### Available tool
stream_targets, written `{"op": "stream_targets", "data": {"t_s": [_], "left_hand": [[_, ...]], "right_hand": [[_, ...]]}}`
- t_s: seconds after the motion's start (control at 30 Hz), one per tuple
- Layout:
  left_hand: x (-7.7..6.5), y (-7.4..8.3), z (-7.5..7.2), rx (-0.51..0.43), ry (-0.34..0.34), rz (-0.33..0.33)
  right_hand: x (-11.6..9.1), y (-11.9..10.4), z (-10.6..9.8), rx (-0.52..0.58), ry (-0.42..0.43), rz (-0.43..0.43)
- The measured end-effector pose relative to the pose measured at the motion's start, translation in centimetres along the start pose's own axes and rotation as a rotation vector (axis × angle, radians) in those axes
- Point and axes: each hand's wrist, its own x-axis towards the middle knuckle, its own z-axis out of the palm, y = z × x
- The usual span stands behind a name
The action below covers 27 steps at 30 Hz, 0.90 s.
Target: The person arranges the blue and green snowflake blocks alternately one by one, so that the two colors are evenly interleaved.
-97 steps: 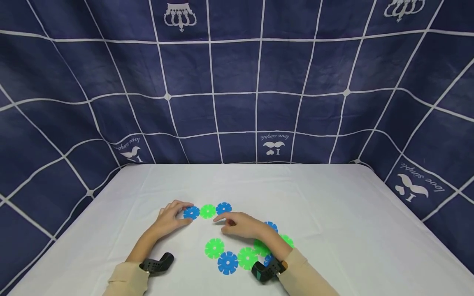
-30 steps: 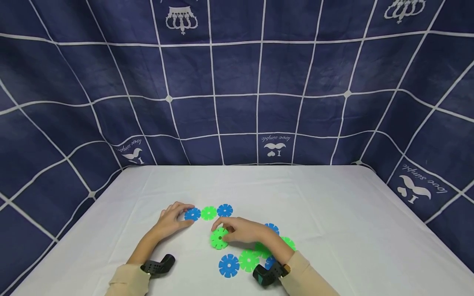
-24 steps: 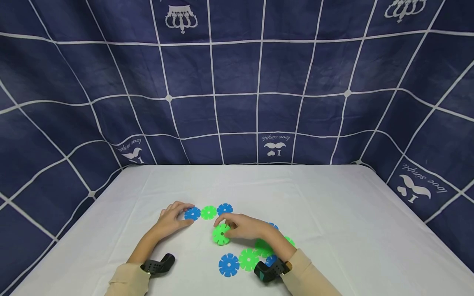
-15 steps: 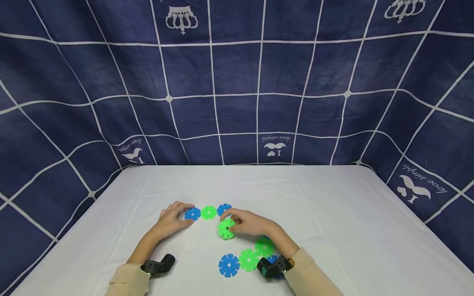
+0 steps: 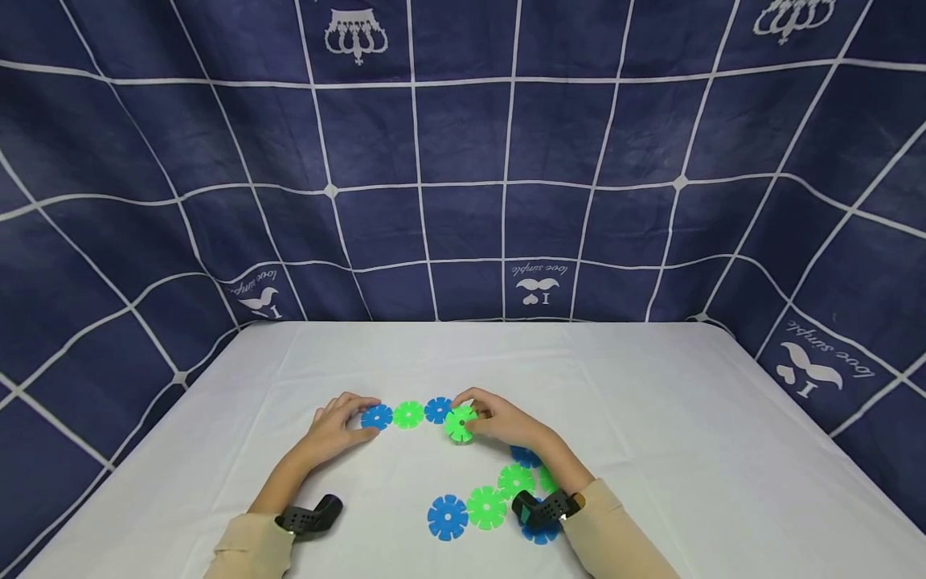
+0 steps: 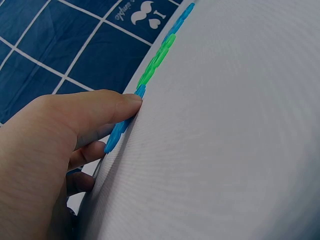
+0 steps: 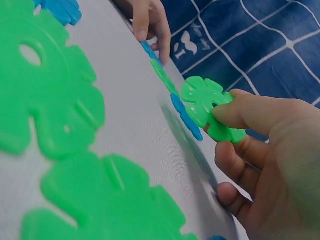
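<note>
Here, middle green disc [image 5: 403, 417]: flat on the surface [image 5: 651, 418]
Left hand [image 5: 335, 428]: fingers pinching left blue disc [image 5: 383, 420] — just left of middle green disc
Right hand [image 5: 499, 421]: fingers gripping raised green disc [image 5: 454, 429] — right of middle green disc
Near discs [image 5: 481, 511]: in front and right of middle green disc

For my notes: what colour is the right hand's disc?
The disc is green, clearest in the right wrist view.

A white cloth-covered table [image 5: 673, 434] showed faint creases. On it a blue notched plastic disc [image 5: 382, 412], a green notched disc [image 5: 414, 411] and a second blue disc [image 5: 434, 405] lay flat in a row; nearer, three more blue discs [image 5: 440, 511] and three more green discs [image 5: 479, 502] lay clustered, some partly hidden.
</note>
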Motion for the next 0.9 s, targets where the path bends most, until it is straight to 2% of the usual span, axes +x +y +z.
{"op": "stream_targets", "data": {"t_s": [0.23, 0.43, 0.6, 0.77, 0.9], "left_hand": [[0.0, -0.1, 0.0, 0.001, 0.001, 0.006], [0.1, -0.2, 0.0, 0.002, 0.009, 0.011], [0.0, -0.2, -0.1, 0.003, 0.007, 0.014], [0.0, -0.2, -0.1, 0.006, 0.002, 0.004], [0.0, -0.1, -0.1, 0.011, 0.000, 0.001]], "right_hand": [[-0.9, -1.3, -0.4, -0.018, 0.131, 0.038], [0.1, 1.0, -0.1, -0.039, 0.223, 0.060], [0.4, 2.2, 0.1, -0.053, 0.253, 0.064], [0.4, 2.4, 0.1, -0.103, 0.258, 0.073], [0.5, 2.3, 0.2, -0.154, 0.294, 0.081]]}}
